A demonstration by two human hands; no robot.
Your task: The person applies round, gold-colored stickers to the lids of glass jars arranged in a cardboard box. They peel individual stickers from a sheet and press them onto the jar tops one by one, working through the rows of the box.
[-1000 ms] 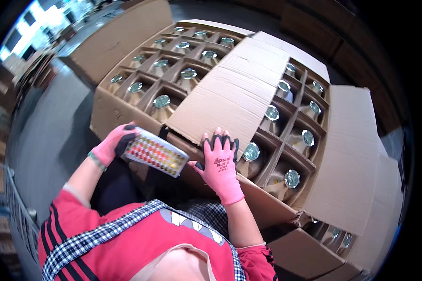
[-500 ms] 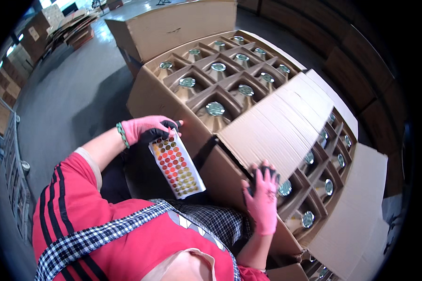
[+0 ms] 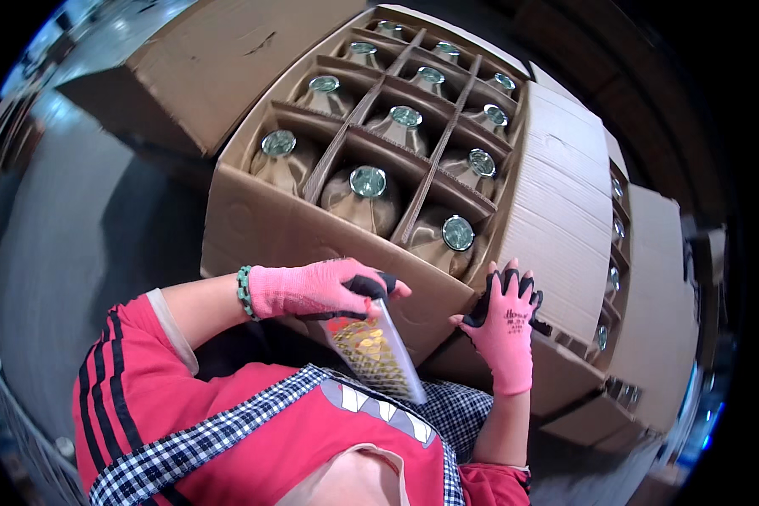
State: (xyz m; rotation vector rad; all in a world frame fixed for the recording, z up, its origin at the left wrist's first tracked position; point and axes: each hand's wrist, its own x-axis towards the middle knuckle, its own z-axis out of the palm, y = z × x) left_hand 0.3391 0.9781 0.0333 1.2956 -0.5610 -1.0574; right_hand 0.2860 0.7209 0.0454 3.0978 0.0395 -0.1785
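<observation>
My left hand [image 3: 320, 289], in a pink and black glove, pinches the top edge of a sheet of round stickers [image 3: 369, 350]. The sheet tilts below the hand, its stickers red and gold. My right hand [image 3: 508, 329], gloved alike, lies with fingers spread at the near end of an open carton flap [image 3: 557, 194]. Just beyond both hands stands a cardboard carton [image 3: 312, 236] with several clear glass bottles upright in it. The nearest bottle [image 3: 457, 233] to my right hand shows a greenish round top. My left hand is in front of the carton's near wall.
Cardboard dividers [image 3: 422, 190] part the bottles into cells. Another open carton [image 3: 582, 363] of bottles adjoins on the right, its flap [image 3: 649, 295] folded outward. A large flap [image 3: 228, 67] sticks out at the far left. Grey floor [image 3: 131, 244] lies left of the carton.
The view has shifted closer to the left carton. My left hand has moved right with the sticker sheet, which now tilts more edge-on. My right hand stays at the flap, nearer its corner.
</observation>
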